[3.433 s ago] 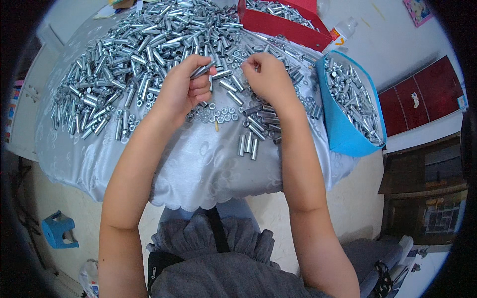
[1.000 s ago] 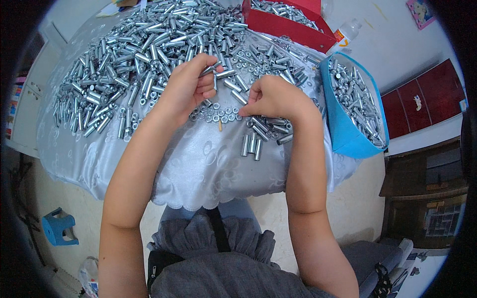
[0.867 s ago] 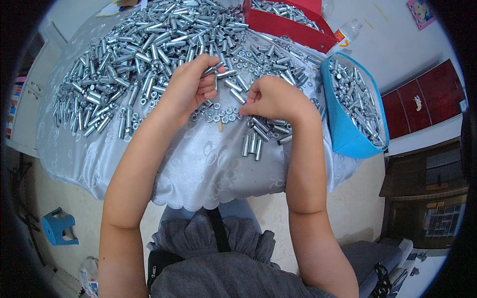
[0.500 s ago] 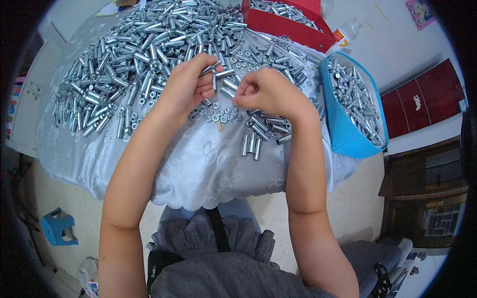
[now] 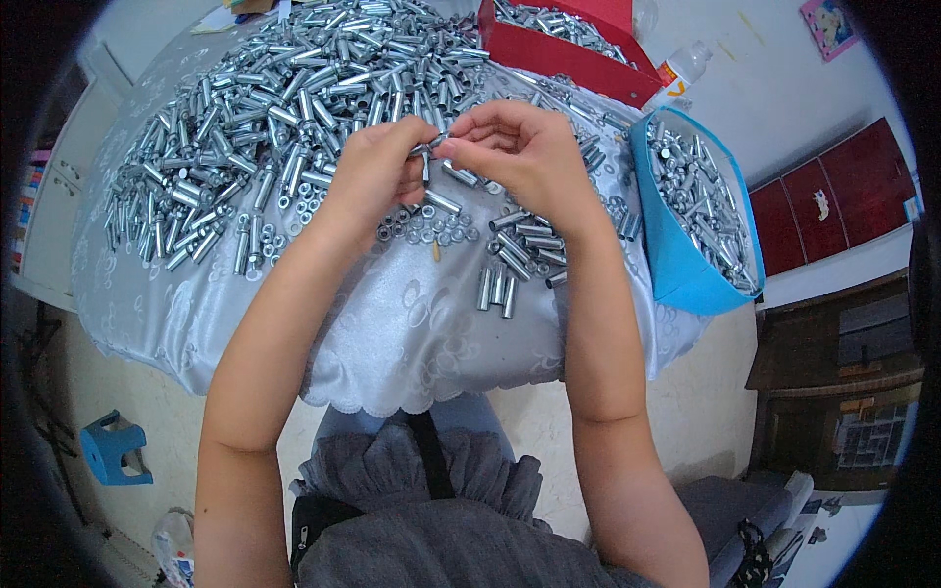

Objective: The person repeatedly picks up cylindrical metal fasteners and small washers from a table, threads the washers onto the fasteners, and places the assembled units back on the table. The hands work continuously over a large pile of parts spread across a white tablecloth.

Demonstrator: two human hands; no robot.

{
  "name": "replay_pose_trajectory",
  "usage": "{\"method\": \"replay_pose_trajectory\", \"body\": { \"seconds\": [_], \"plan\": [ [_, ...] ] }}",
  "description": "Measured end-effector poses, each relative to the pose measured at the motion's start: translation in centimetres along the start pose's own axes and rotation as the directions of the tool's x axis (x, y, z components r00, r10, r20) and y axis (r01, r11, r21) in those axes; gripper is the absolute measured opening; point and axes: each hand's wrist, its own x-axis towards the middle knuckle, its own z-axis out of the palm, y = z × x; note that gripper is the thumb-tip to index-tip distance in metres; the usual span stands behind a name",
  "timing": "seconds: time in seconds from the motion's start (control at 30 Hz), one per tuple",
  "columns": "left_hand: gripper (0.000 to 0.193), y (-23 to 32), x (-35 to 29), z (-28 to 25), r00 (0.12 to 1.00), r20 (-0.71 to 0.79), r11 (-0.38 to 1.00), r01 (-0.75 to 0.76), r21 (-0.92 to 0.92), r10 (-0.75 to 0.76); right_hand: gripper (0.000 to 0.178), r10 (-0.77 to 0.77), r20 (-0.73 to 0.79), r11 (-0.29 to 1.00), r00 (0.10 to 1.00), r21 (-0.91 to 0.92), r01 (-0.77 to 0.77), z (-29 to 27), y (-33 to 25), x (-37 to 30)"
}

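My left hand (image 5: 377,171) is closed on a small silver metal bolt (image 5: 425,150), its thumb and fingers pinching the shank. My right hand (image 5: 529,157) meets it from the right; thumb and forefinger are pressed together at the bolt's end, and whatever small part they pinch is hidden. Under both hands lie loose metal sleeves (image 5: 443,202) and a cluster of nuts (image 5: 443,232). More sleeves (image 5: 496,290) lie near the right wrist, a few of them side by side. A large heap of sleeved anchor bolts (image 5: 294,98) spreads over the table's far left.
A blue fabric bin (image 5: 676,269) full of bolts stands on the right. Behind it are a red box (image 5: 559,54) with more bolts and a clear plastic bottle (image 5: 686,67). Washers (image 5: 613,167) are scattered on the white tablecloth (image 5: 382,343). A blue stool (image 5: 116,449) stands on the floor.
My right hand has moved up and left from above the sleeves and nuts, and its fingertips now meet the bolt in my left hand. The left hand has stayed nearly in place.
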Motion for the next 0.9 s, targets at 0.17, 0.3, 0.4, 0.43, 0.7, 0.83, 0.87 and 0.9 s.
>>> {"method": "replay_pose_trajectory", "body": {
  "seconds": [0.17,0.3,0.4,0.43,0.7,0.83,0.87,0.9],
  "plan": [
    [0.021,0.0,0.1,-0.2,1.0,0.011,1.0,0.003,0.01,-0.003,0.018,-0.046,0.014,0.999,0.999,-0.001,0.046,0.3,-0.1,0.0],
    [0.021,-0.3,0.2,-0.5,1.0,-0.003,0.999,-0.027,0.023,0.027,0.019,-0.042,0.054,0.999,0.998,-0.025,0.044,0.2,-0.3,0.0],
    [0.026,-0.4,0.4,-0.7,0.999,-0.012,0.998,-0.038,0.052,0.039,0.022,-0.101,0.049,0.991,0.994,-0.083,0.104,0.2,-0.2,0.1],
    [0.028,-0.5,0.6,-0.9,0.999,-0.007,0.997,-0.039,0.06,0.04,0.022,-0.129,0.046,0.984,0.991,-0.115,0.133,0.2,-0.2,0.1],
    [0.031,-0.3,0.5,-0.4,0.996,-0.072,0.995,-0.052,0.081,0.058,0.018,-0.1,-0.046,0.992,0.994,-0.08,0.096,0.8,0.5,0.1],
    [0.029,-0.2,0.4,-0.2,0.999,-0.023,0.999,-0.037,-0.017,0.036,0.015,0.094,0.047,0.995,0.994,0.037,-0.096,-0.4,0.9,0.4],
    [0.028,-0.2,0.4,-0.3,0.999,-0.007,0.999,-0.032,-0.028,0.032,0.017,0.097,0.01,0.993,0.995,0.062,-0.098,-0.6,0.6,0.3],
    [0.027,-0.2,0.5,-0.4,1.0,0.012,0.999,-0.028,-0.04,0.029,0.019,0.101,-0.027,0.992,0.995,0.084,-0.098,-0.7,0.2,0.3]
  ]
}}
